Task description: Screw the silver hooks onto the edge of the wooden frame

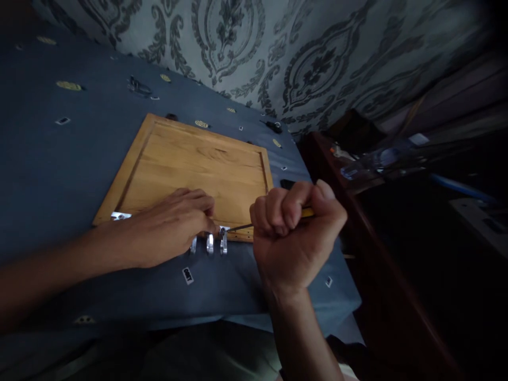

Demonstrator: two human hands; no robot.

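A framed wooden board (198,164) lies flat on the blue cloth. Along its near edge sits a shiny metal fitting (210,243), with several curved metal pieces sticking out past the wood. My left hand (174,225) rests over that edge, its fingers curled and their tips pressed against the fitting; part of the fitting is hidden beneath them. In a fist, my right hand (296,227) grips a screwdriver (240,227), whose yellow handle shows between thumb and fingers. The thin shaft points left, its tip at the fitting's right end. Another metal plate (121,216) is at the board's near left corner.
Small dark hardware (138,86) lies on the cloth at the back left, and a small black object (273,126) at the back right. Patterned fabric (238,42) rises behind. To the right stands a dark wooden surface with a clear plastic bottle (384,157) and clutter.
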